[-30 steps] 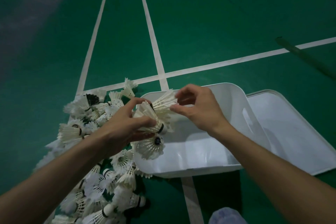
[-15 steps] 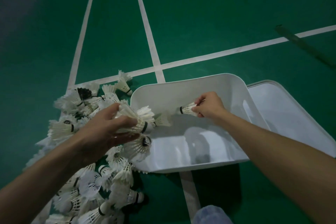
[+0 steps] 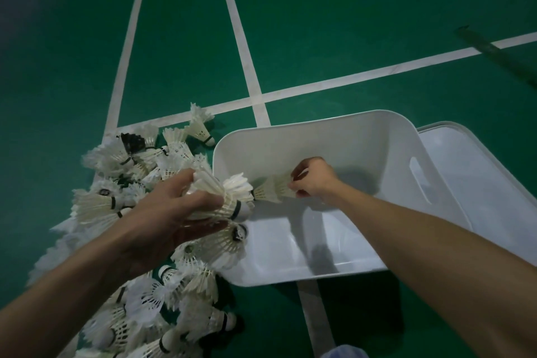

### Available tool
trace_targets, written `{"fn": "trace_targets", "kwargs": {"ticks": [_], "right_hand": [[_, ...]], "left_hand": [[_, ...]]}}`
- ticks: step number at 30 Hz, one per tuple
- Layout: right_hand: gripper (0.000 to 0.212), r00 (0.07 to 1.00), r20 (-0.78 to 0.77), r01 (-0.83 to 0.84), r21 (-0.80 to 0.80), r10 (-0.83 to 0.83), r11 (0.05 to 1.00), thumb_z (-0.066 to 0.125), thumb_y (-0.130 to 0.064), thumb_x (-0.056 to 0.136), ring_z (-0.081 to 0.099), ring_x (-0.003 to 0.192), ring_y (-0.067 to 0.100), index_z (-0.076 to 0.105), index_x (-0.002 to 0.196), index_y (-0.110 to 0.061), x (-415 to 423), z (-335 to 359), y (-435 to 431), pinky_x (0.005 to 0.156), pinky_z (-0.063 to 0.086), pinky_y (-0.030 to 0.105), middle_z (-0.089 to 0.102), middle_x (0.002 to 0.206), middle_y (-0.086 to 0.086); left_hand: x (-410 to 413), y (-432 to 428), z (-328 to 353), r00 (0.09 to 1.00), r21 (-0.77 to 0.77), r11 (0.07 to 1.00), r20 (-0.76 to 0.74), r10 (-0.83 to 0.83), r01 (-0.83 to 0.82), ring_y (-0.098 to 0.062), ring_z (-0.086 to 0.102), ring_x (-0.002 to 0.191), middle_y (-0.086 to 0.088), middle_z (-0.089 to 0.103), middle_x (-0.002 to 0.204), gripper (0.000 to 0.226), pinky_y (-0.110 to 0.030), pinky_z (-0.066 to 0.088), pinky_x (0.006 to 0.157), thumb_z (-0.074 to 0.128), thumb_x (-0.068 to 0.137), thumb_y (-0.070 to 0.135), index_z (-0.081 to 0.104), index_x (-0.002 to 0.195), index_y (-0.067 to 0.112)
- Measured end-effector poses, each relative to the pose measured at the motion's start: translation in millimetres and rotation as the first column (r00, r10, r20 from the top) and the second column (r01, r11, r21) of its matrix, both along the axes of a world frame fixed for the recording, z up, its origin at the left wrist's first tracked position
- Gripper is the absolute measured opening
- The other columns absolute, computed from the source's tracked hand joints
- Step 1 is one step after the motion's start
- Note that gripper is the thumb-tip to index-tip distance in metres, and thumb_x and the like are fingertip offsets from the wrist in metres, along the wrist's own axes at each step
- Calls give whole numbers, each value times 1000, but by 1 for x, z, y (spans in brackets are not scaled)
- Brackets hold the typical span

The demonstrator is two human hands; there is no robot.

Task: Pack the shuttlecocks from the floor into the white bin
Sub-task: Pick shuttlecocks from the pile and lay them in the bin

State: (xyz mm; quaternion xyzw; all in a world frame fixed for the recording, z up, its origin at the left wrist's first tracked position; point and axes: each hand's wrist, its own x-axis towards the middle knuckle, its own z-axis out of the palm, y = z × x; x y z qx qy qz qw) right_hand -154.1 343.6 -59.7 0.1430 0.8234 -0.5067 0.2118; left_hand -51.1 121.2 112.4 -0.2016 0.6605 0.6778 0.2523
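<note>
Courtside on green floor (image 3: 319, 23), right hand (image 3: 315, 180) pinches one shuttlecock (image 3: 270, 190) inside the white bin (image 3: 348, 125); left hand (image 3: 171, 212) grips a stack (image 3: 220, 197) at its rim, where a loose hold could spill it.

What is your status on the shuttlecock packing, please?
Left hand grips stacked shuttlecocks. Right hand pinches one shuttlecock inside white bin. Pile on floor unpacked; nothing blocking.
</note>
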Motion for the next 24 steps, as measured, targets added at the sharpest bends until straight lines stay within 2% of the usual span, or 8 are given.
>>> {"fn": "trace_targets", "kwargs": {"ticks": [4, 8, 12, 14, 17, 20, 22, 24], "right_hand": [[22, 1000, 18, -17, -55, 18, 998, 74, 5, 78, 63, 75, 27, 59, 74, -12, -3, -8, -13, 73, 60, 45, 64, 88, 17], [22, 999, 42, 13, -85, -10, 996, 73, 0, 77, 65, 91, 32, 55, 83, -12, -5, -6, -18, 71, 60, 46, 60, 105, 20], [58, 991, 62, -118, 31, 116, 993, 86, -26, 69, 61, 93, 26, 44, 107, -12, 1, 3, -17, 59, 60, 36, 53, 104, 8], [67, 989, 8, -150, 92, 150, 984, 85, -29, 69, 61, 91, 28, 37, 111, -11, 6, 2, -24, 53, 59, 38, 53, 103, 10], [57, 988, -32, -144, 119, 149, 982, 81, -21, 73, 62, 90, 31, 37, 107, -13, 10, -3, -32, 49, 58, 41, 54, 104, 13], [39, 997, -22, -69, 81, 71, 994, 79, -17, 73, 63, 88, 29, 50, 100, -15, 6, -3, -25, 49, 58, 39, 58, 108, 14], [37, 999, -41, 9, 54, -6, 998, 79, -17, 72, 63, 85, 27, 52, 98, -16, 4, -3, -18, 47, 57, 35, 57, 110, 13], [41, 998, -59, -7, 48, 10, 999, 80, -16, 73, 63, 85, 28, 50, 100, -15, 4, -5, -16, 50, 58, 37, 58, 108, 13]], "left_hand": [[-1, 0, 0, 1000, -1, 1000, -4, -12, 12, -34, 70, 87, -21, 66, 101, 45, -36, 60, 73, 65, 61, 4, 59, 105, 3], [0, 0, -1, 1000, 3, 1000, -5, -17, 17, -32, 70, 86, -21, 66, 101, 44, -37, 60, 74, 65, 62, 3, 59, 106, 4], [-1, 2, -3, 1000, 5, 1000, 3, -23, 23, -32, 70, 87, -19, 70, 96, 45, -36, 60, 72, 66, 62, 4, 60, 107, 5], [-2, 2, -4, 1000, 9, 1000, 5, -24, 24, -34, 70, 89, -19, 70, 97, 45, -36, 59, 73, 66, 63, 4, 60, 107, 5], [-2, 2, -4, 1000, 9, 1000, 8, -29, 29, -34, 70, 91, -21, 67, 103, 47, -36, 59, 74, 66, 65, 4, 59, 111, 5], [-1, 1, -4, 1000, 12, 1000, 6, -29, 29, -34, 70, 89, -20, 70, 99, 47, -36, 59, 73, 68, 63, 3, 60, 109, 5], [1, 1, -3, 999, 20, 999, 7, -37, 37, -33, 70, 88, -19, 71, 96, 50, -35, 59, 72, 74, 59, 1, 61, 107, 5], [1, 2, -2, 999, 29, 999, 5, -38, 38, -34, 70, 88, -19, 71, 96, 50, -35, 59, 71, 74, 60, 0, 60, 108, 4]]}}
